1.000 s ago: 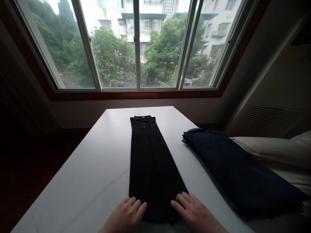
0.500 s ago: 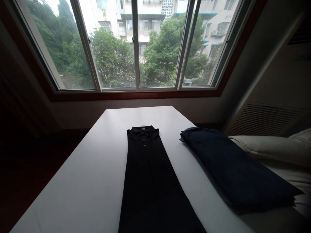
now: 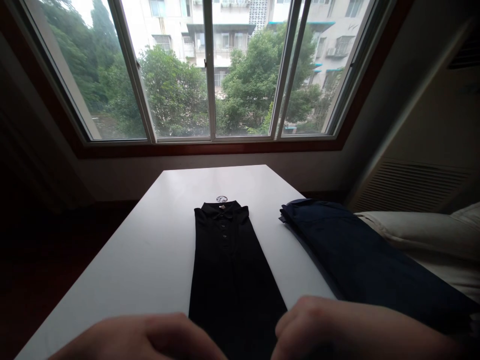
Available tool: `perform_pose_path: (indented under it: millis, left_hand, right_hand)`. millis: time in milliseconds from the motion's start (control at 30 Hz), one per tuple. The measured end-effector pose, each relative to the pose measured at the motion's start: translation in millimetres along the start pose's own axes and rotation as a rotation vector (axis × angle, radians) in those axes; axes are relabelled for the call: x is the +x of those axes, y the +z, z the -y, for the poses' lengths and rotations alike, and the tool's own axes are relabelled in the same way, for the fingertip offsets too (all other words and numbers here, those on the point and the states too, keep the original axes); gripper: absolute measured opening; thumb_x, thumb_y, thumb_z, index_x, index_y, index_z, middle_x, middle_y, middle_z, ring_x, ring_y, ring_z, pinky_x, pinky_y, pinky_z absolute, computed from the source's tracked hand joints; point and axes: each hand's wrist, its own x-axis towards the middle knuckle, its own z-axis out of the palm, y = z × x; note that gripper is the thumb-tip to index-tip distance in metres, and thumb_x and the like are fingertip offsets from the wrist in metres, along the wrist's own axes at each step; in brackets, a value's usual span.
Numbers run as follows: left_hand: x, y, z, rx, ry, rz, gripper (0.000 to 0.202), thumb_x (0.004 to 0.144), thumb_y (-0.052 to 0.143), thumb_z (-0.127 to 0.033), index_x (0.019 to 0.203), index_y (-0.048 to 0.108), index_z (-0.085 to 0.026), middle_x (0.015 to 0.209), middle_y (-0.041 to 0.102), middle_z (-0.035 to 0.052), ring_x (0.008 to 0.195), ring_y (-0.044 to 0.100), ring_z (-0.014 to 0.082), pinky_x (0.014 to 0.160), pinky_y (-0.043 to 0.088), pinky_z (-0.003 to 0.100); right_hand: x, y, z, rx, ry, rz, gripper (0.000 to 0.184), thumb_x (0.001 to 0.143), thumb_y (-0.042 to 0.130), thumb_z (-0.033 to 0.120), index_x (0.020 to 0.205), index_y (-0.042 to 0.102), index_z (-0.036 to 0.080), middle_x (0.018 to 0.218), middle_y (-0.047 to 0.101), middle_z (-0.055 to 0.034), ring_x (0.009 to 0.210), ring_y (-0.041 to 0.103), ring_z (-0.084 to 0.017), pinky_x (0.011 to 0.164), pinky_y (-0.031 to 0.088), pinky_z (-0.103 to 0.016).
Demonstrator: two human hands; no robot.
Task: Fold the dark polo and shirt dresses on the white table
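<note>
A black polo shirt (image 3: 234,270) lies long and narrow on the white table (image 3: 123,260), its buttoned collar facing the window. My left hand (image 3: 138,337) comes in at the bottom edge on the shirt's left side, thumb and fingers bent down toward the cloth. On the right side, my right hand (image 3: 307,325) is curled closed against the shirt's edge. Both sets of fingertips, and the shirt's near end, are cut off by the picture's bottom. A small ring-shaped loop (image 3: 222,199) shows just beyond the collar.
A stack of folded dark navy clothes (image 3: 360,250) lies on the right side of the table. Behind it are pale cushion-like forms (image 3: 420,230). A wide window (image 3: 210,138) spans the wall past the table's far edge. A slatted vent (image 3: 420,185) stands at right.
Both my hands have entered from the bottom at the shirt's near part. The shirt has slid slightly toward me, and the loop beyond the collar now shows more fully.
</note>
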Motion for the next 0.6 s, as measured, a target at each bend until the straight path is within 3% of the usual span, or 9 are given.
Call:
perform_pose_path:
  millis: [133,267,433,600]
  left_hand:
    - [21.5,-45.1,-8.4,-0.008,-0.112,-0.084,0.032,0.083,0.059,-0.047,0.102,0.073,-0.024,0.076,0.065,-0.002,0.07,0.058,0.0138,0.056,0.046,0.019]
    - [53.9,-96.0,-1.5,0.083,-0.075,-0.094,0.033,0.086,0.054,-0.041,0.104,0.068,-0.017,0.085,0.062,0.0001,0.074,0.053,0.0125,0.063,0.043,0.019]
    - [105.9,-135.1,36.9,0.346,-0.046,-0.211,0.03,0.09,0.045,-0.035,0.096,0.064,-0.013,0.081,0.057,0.0009,0.075,0.048,0.0135,0.069,0.041,0.023]
    - [154.3,-154.6,89.8,0.492,-0.078,-0.244,0.036,0.089,0.038,-0.02,0.115,0.062,-0.014,0.098,0.065,0.0066,0.083,0.056,0.0164,0.076,0.043,0.027]
  right_hand:
    - [36.8,-37.9,-1.6,0.046,0.052,0.004,0.032,0.084,0.065,0.042,0.106,0.074,0.021,0.097,0.072,-0.0022,0.09,0.066,-0.019,0.081,0.053,-0.027]
    - [94.5,-87.0,-27.5,0.077,0.007,0.003,0.038,0.08,0.069,0.042,0.106,0.073,0.014,0.094,0.07,-0.0015,0.091,0.062,-0.016,0.087,0.048,-0.027]
    - [162.2,-142.5,-62.2,0.123,0.06,-0.037,0.041,0.076,0.073,0.04,0.107,0.072,0.014,0.099,0.069,-0.0031,0.092,0.06,-0.016,0.086,0.045,-0.026]
    - [214.5,-179.0,-95.4,0.078,0.131,-0.035,0.039,0.074,0.073,0.035,0.104,0.072,0.011,0.098,0.07,-0.0051,0.089,0.06,-0.014,0.083,0.044,-0.025]
